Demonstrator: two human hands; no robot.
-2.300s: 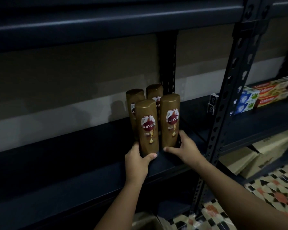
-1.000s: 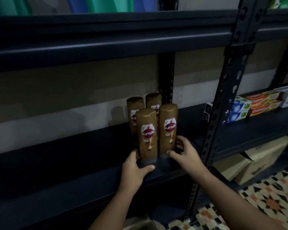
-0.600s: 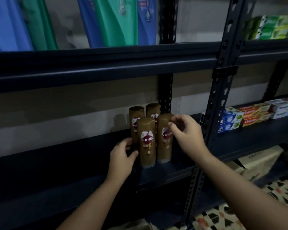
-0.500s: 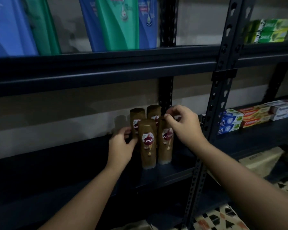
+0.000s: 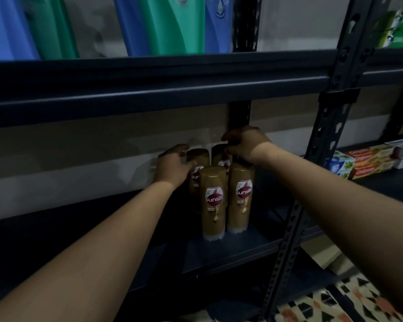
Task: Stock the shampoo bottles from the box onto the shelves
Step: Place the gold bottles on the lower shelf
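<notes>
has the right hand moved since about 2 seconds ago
Yes. The right hand has gone from the front right bottle's base at the shelf edge up and back to the rear bottles' tops.

Lighting is dim throughout, with the dark shelf (image 5: 230,249) surfaces and the lower left corner close to black; the pale back wall (image 5: 79,173) carries soft shadows beside the bottles (image 5: 213,201). The labels on the front bottles read legibly, but the forearms, upper packs (image 5: 172,24) and floor tiles (image 5: 349,303) are smeared. Wide-angle distortion bows the shelf edges and slants the upright (image 5: 335,108).
</notes>
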